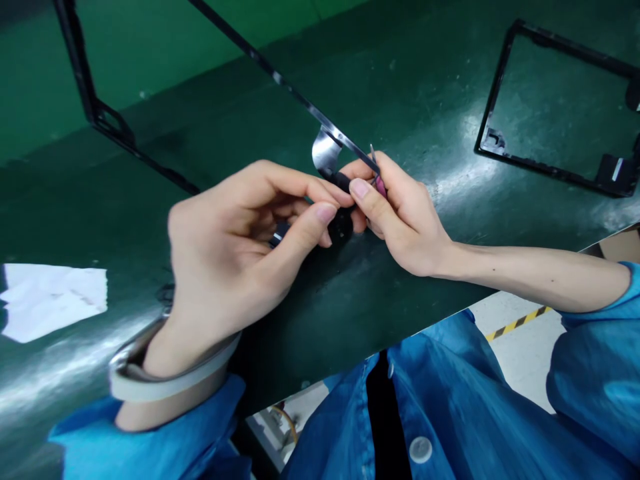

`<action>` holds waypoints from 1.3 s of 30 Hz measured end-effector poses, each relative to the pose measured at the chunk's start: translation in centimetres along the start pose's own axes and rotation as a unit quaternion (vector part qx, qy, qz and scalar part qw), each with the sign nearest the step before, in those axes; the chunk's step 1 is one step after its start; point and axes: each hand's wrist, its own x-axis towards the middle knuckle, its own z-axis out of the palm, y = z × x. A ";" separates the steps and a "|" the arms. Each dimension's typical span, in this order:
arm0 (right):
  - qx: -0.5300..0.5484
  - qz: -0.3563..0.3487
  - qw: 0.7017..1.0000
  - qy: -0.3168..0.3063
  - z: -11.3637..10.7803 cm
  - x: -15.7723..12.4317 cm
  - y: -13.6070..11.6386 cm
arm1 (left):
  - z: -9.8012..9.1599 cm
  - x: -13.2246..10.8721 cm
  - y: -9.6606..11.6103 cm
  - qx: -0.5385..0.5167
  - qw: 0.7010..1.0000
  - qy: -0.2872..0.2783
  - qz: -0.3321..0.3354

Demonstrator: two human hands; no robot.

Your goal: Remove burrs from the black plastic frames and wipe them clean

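Both hands meet at the near corner of a thin black frame (295, 92), tilted up off the table. A shiny rounded tab (327, 152) hangs from its edge. My left hand (240, 247) is closed, with thumb and fingertips pinched at that corner. A dark rounded part (341, 227) shows just below the fingertips. My right hand (407, 220) is closed round the corner's other side, thumb on top. A small pointed tool with a pink part (381, 187) sticks out between its fingers; the kind is unclear. My fingers hide much of the corner.
A second black frame (493, 87) lies on the green table (400, 293) at the right. Torn white paper (55, 300) rests at the left. Below the table's near edge, yellow-and-black floor tape (517, 325) shows.
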 end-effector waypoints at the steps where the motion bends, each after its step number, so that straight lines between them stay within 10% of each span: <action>1: -0.006 0.006 1.000 -0.002 0.0 0.0 0.0 | 0.1 0.0 -0.3 -0.016 1.000 0.002 -0.003; 14: 0.006 0.010 1.000 0.004 0.1 0.4 0.2 | 1.1 0.1 -0.8 -0.074 0.997 0.022 -0.019; 29: -0.020 0.036 0.999 -0.004 0.1 0.0 -0.4 | 0.1 -0.3 -1.0 0.113 0.993 -0.031 0.032; 39: 0.019 -0.007 1.000 -0.010 0.1 0.1 0.2 | -0.5 -1.5 1.2 0.324 0.937 -0.036 0.128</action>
